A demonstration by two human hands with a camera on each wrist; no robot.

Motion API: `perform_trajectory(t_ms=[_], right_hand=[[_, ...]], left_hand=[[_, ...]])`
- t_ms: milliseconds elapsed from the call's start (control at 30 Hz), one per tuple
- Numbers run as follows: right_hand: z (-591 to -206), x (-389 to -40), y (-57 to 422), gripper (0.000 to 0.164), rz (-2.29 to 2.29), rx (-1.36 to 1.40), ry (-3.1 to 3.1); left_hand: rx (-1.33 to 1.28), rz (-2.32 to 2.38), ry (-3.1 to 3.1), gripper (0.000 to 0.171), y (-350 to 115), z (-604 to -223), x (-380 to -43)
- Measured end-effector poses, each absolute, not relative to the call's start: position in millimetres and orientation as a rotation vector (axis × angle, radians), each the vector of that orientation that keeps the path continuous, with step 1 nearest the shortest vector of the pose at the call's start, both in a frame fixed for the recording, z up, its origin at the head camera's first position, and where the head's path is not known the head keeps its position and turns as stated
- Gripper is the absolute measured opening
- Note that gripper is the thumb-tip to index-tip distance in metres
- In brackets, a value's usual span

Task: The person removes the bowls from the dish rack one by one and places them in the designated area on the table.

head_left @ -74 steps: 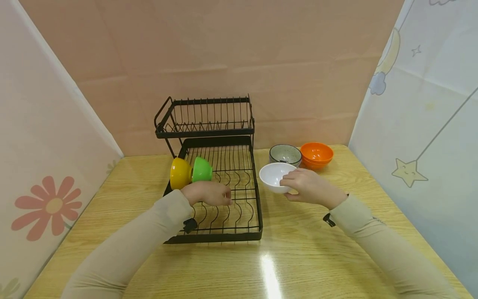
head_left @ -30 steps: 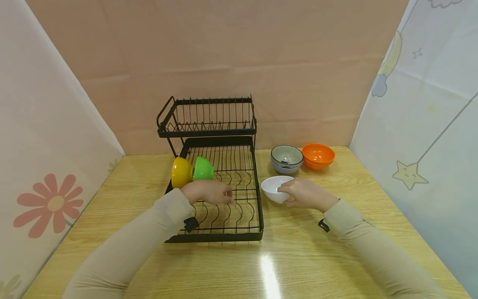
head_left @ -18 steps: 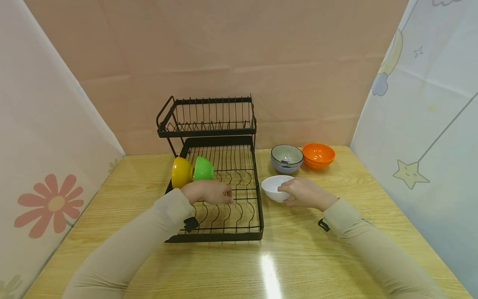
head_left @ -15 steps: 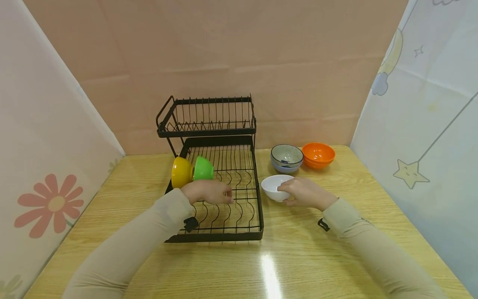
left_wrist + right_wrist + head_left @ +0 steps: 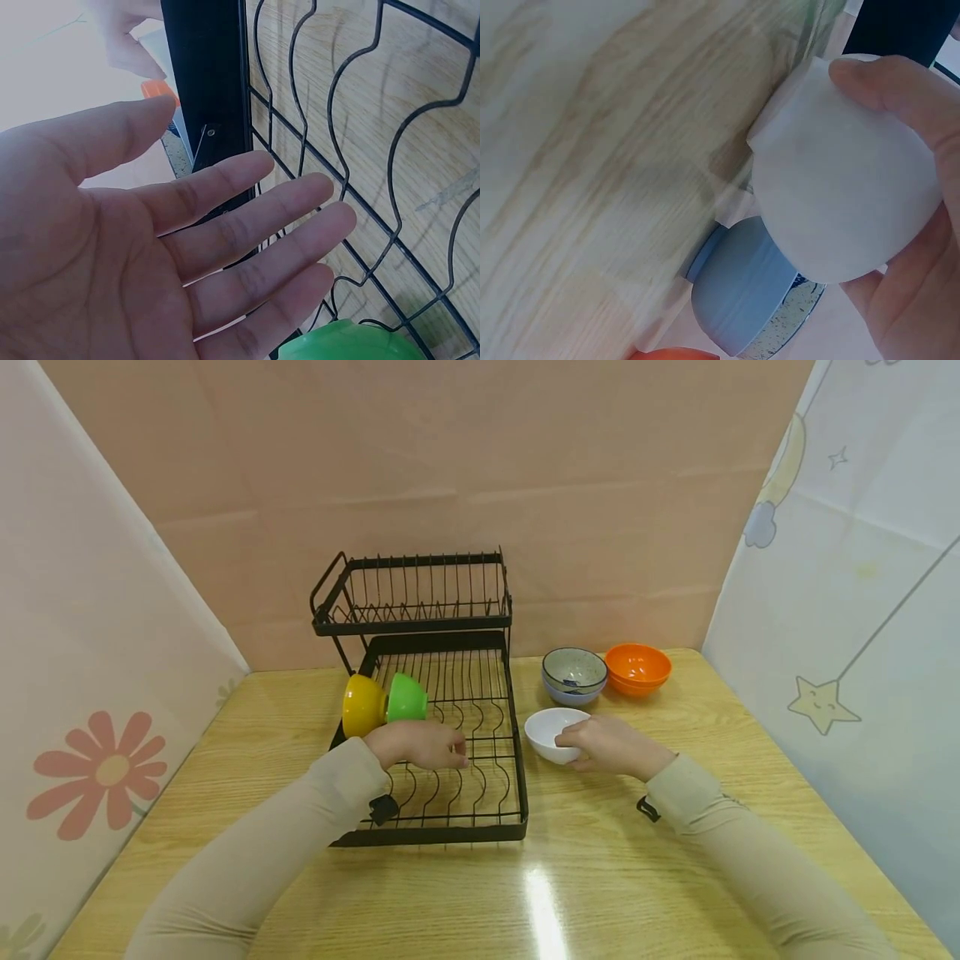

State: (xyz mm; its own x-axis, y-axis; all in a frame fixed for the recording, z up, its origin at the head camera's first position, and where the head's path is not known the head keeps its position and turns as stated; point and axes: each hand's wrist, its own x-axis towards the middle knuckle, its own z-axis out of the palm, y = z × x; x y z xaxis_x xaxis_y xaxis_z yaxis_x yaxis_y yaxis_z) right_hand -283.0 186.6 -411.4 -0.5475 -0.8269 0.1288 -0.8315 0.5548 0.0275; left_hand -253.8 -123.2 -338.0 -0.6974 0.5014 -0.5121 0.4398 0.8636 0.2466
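Note:
My right hand (image 5: 615,747) pinches a white bowl (image 5: 543,735) by its rim, fingers inside and thumb on the outer wall, just right of the black dish rack (image 5: 427,836). In the right wrist view the bowl's smooth outside (image 5: 840,172) shows, close over the wooden table. My left hand (image 5: 423,745) hovers over the rack's lower tier holding nothing; its fingers are spread and relaxed in the left wrist view. A yellow bowl (image 5: 363,706) and a green bowl (image 5: 407,696) stand on their sides in the rack, base to base, beyond my left wrist.
Behind the white bowl, a grey speckled bowl (image 5: 574,667) sits in a light blue bowl (image 5: 572,698). Beside them is a stack of orange bowls (image 5: 637,668). The rack's upper tier (image 5: 412,627) rises at the back. Fabric walls enclose the wooden table (image 5: 637,877).
My right hand has lowered the white bowl and brought it nearer, away from the grey and blue bowls; over the last second it barely moves. My left hand stays over the rack.

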Motion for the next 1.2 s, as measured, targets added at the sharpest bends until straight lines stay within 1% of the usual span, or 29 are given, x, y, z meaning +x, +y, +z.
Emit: perform_trajectory(t_ms=[367,700,1200], right_hand=[[-416,-284,184,0.025,0.052,1.464,-2.661],[-420,-282,180,0.034,0.104,1.456,-2.726],[-425,-284,178,0.036,0.107,1.475,-2.724]], left_hand=[[0.696,0.110,2.462,0.031,-124,-338,-253],[0.689,0.109,2.466,0.032,-124,-339,-252],[0.666,0.113,2.467,0.033,-124,-338,-251]])
